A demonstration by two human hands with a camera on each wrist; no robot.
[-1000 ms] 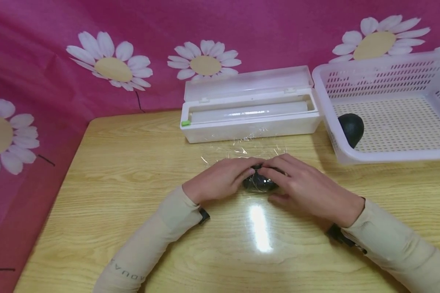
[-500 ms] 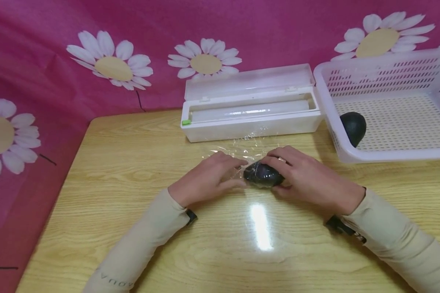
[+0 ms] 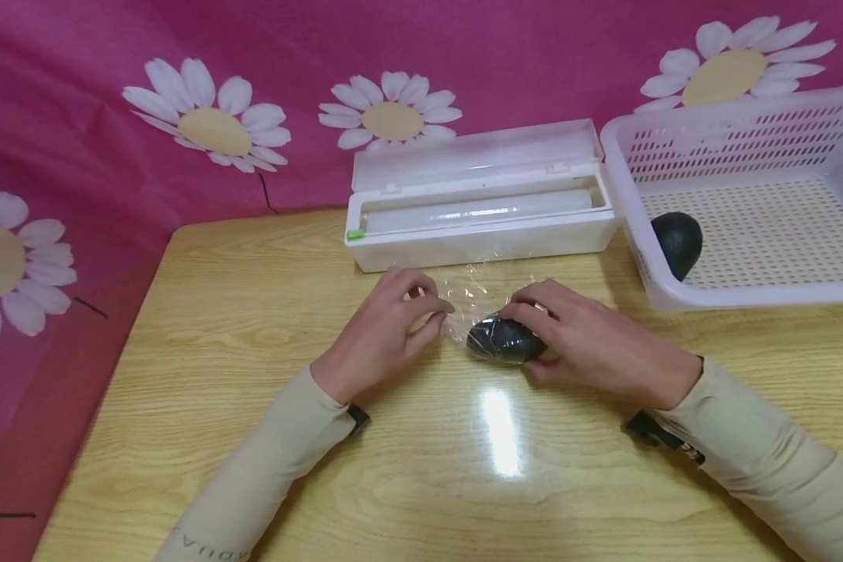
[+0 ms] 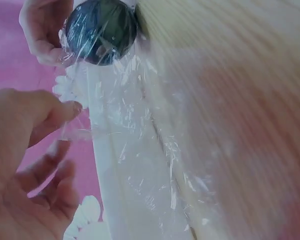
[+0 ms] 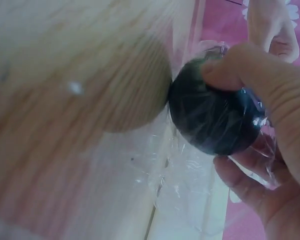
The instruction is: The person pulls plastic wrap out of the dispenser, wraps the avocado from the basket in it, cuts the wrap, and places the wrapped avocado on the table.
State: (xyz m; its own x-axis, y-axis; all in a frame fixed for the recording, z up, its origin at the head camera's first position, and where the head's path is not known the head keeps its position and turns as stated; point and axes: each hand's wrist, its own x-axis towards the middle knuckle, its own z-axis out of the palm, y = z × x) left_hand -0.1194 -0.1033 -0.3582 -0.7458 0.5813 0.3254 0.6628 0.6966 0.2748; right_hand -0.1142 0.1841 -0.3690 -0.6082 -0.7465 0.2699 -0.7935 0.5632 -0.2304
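Observation:
A dark avocado (image 3: 502, 339) lies on the table with clear cling film (image 3: 467, 293) over it, gleaming in creases. My right hand (image 3: 569, 336) grips its right end, thumb on the near side and fingers over the top. In the right wrist view the thumb (image 5: 222, 74) presses the wrapped avocado (image 5: 215, 110) from one side and fingertips (image 5: 227, 167) meet it from the other. To the left, my left hand (image 3: 393, 324) pinches the film's loose edge between thumb and forefinger. The left wrist view has the film (image 4: 140, 130) spreading out from the avocado (image 4: 102, 32).
Behind the hands stands a white cling film box (image 3: 481, 243), lid up, with a film roll (image 3: 478, 211) inside and a green slider (image 3: 354, 234) at its left end. At the right, a white plastic basket (image 3: 759, 297) contains another avocado (image 3: 677, 245). Flowered pink cloth (image 3: 520, 62) hangs behind.
Both hands were together on the avocado. The left hand has drawn away to the left and back, and now pinches the film. The right hand has kept hold of the avocado.

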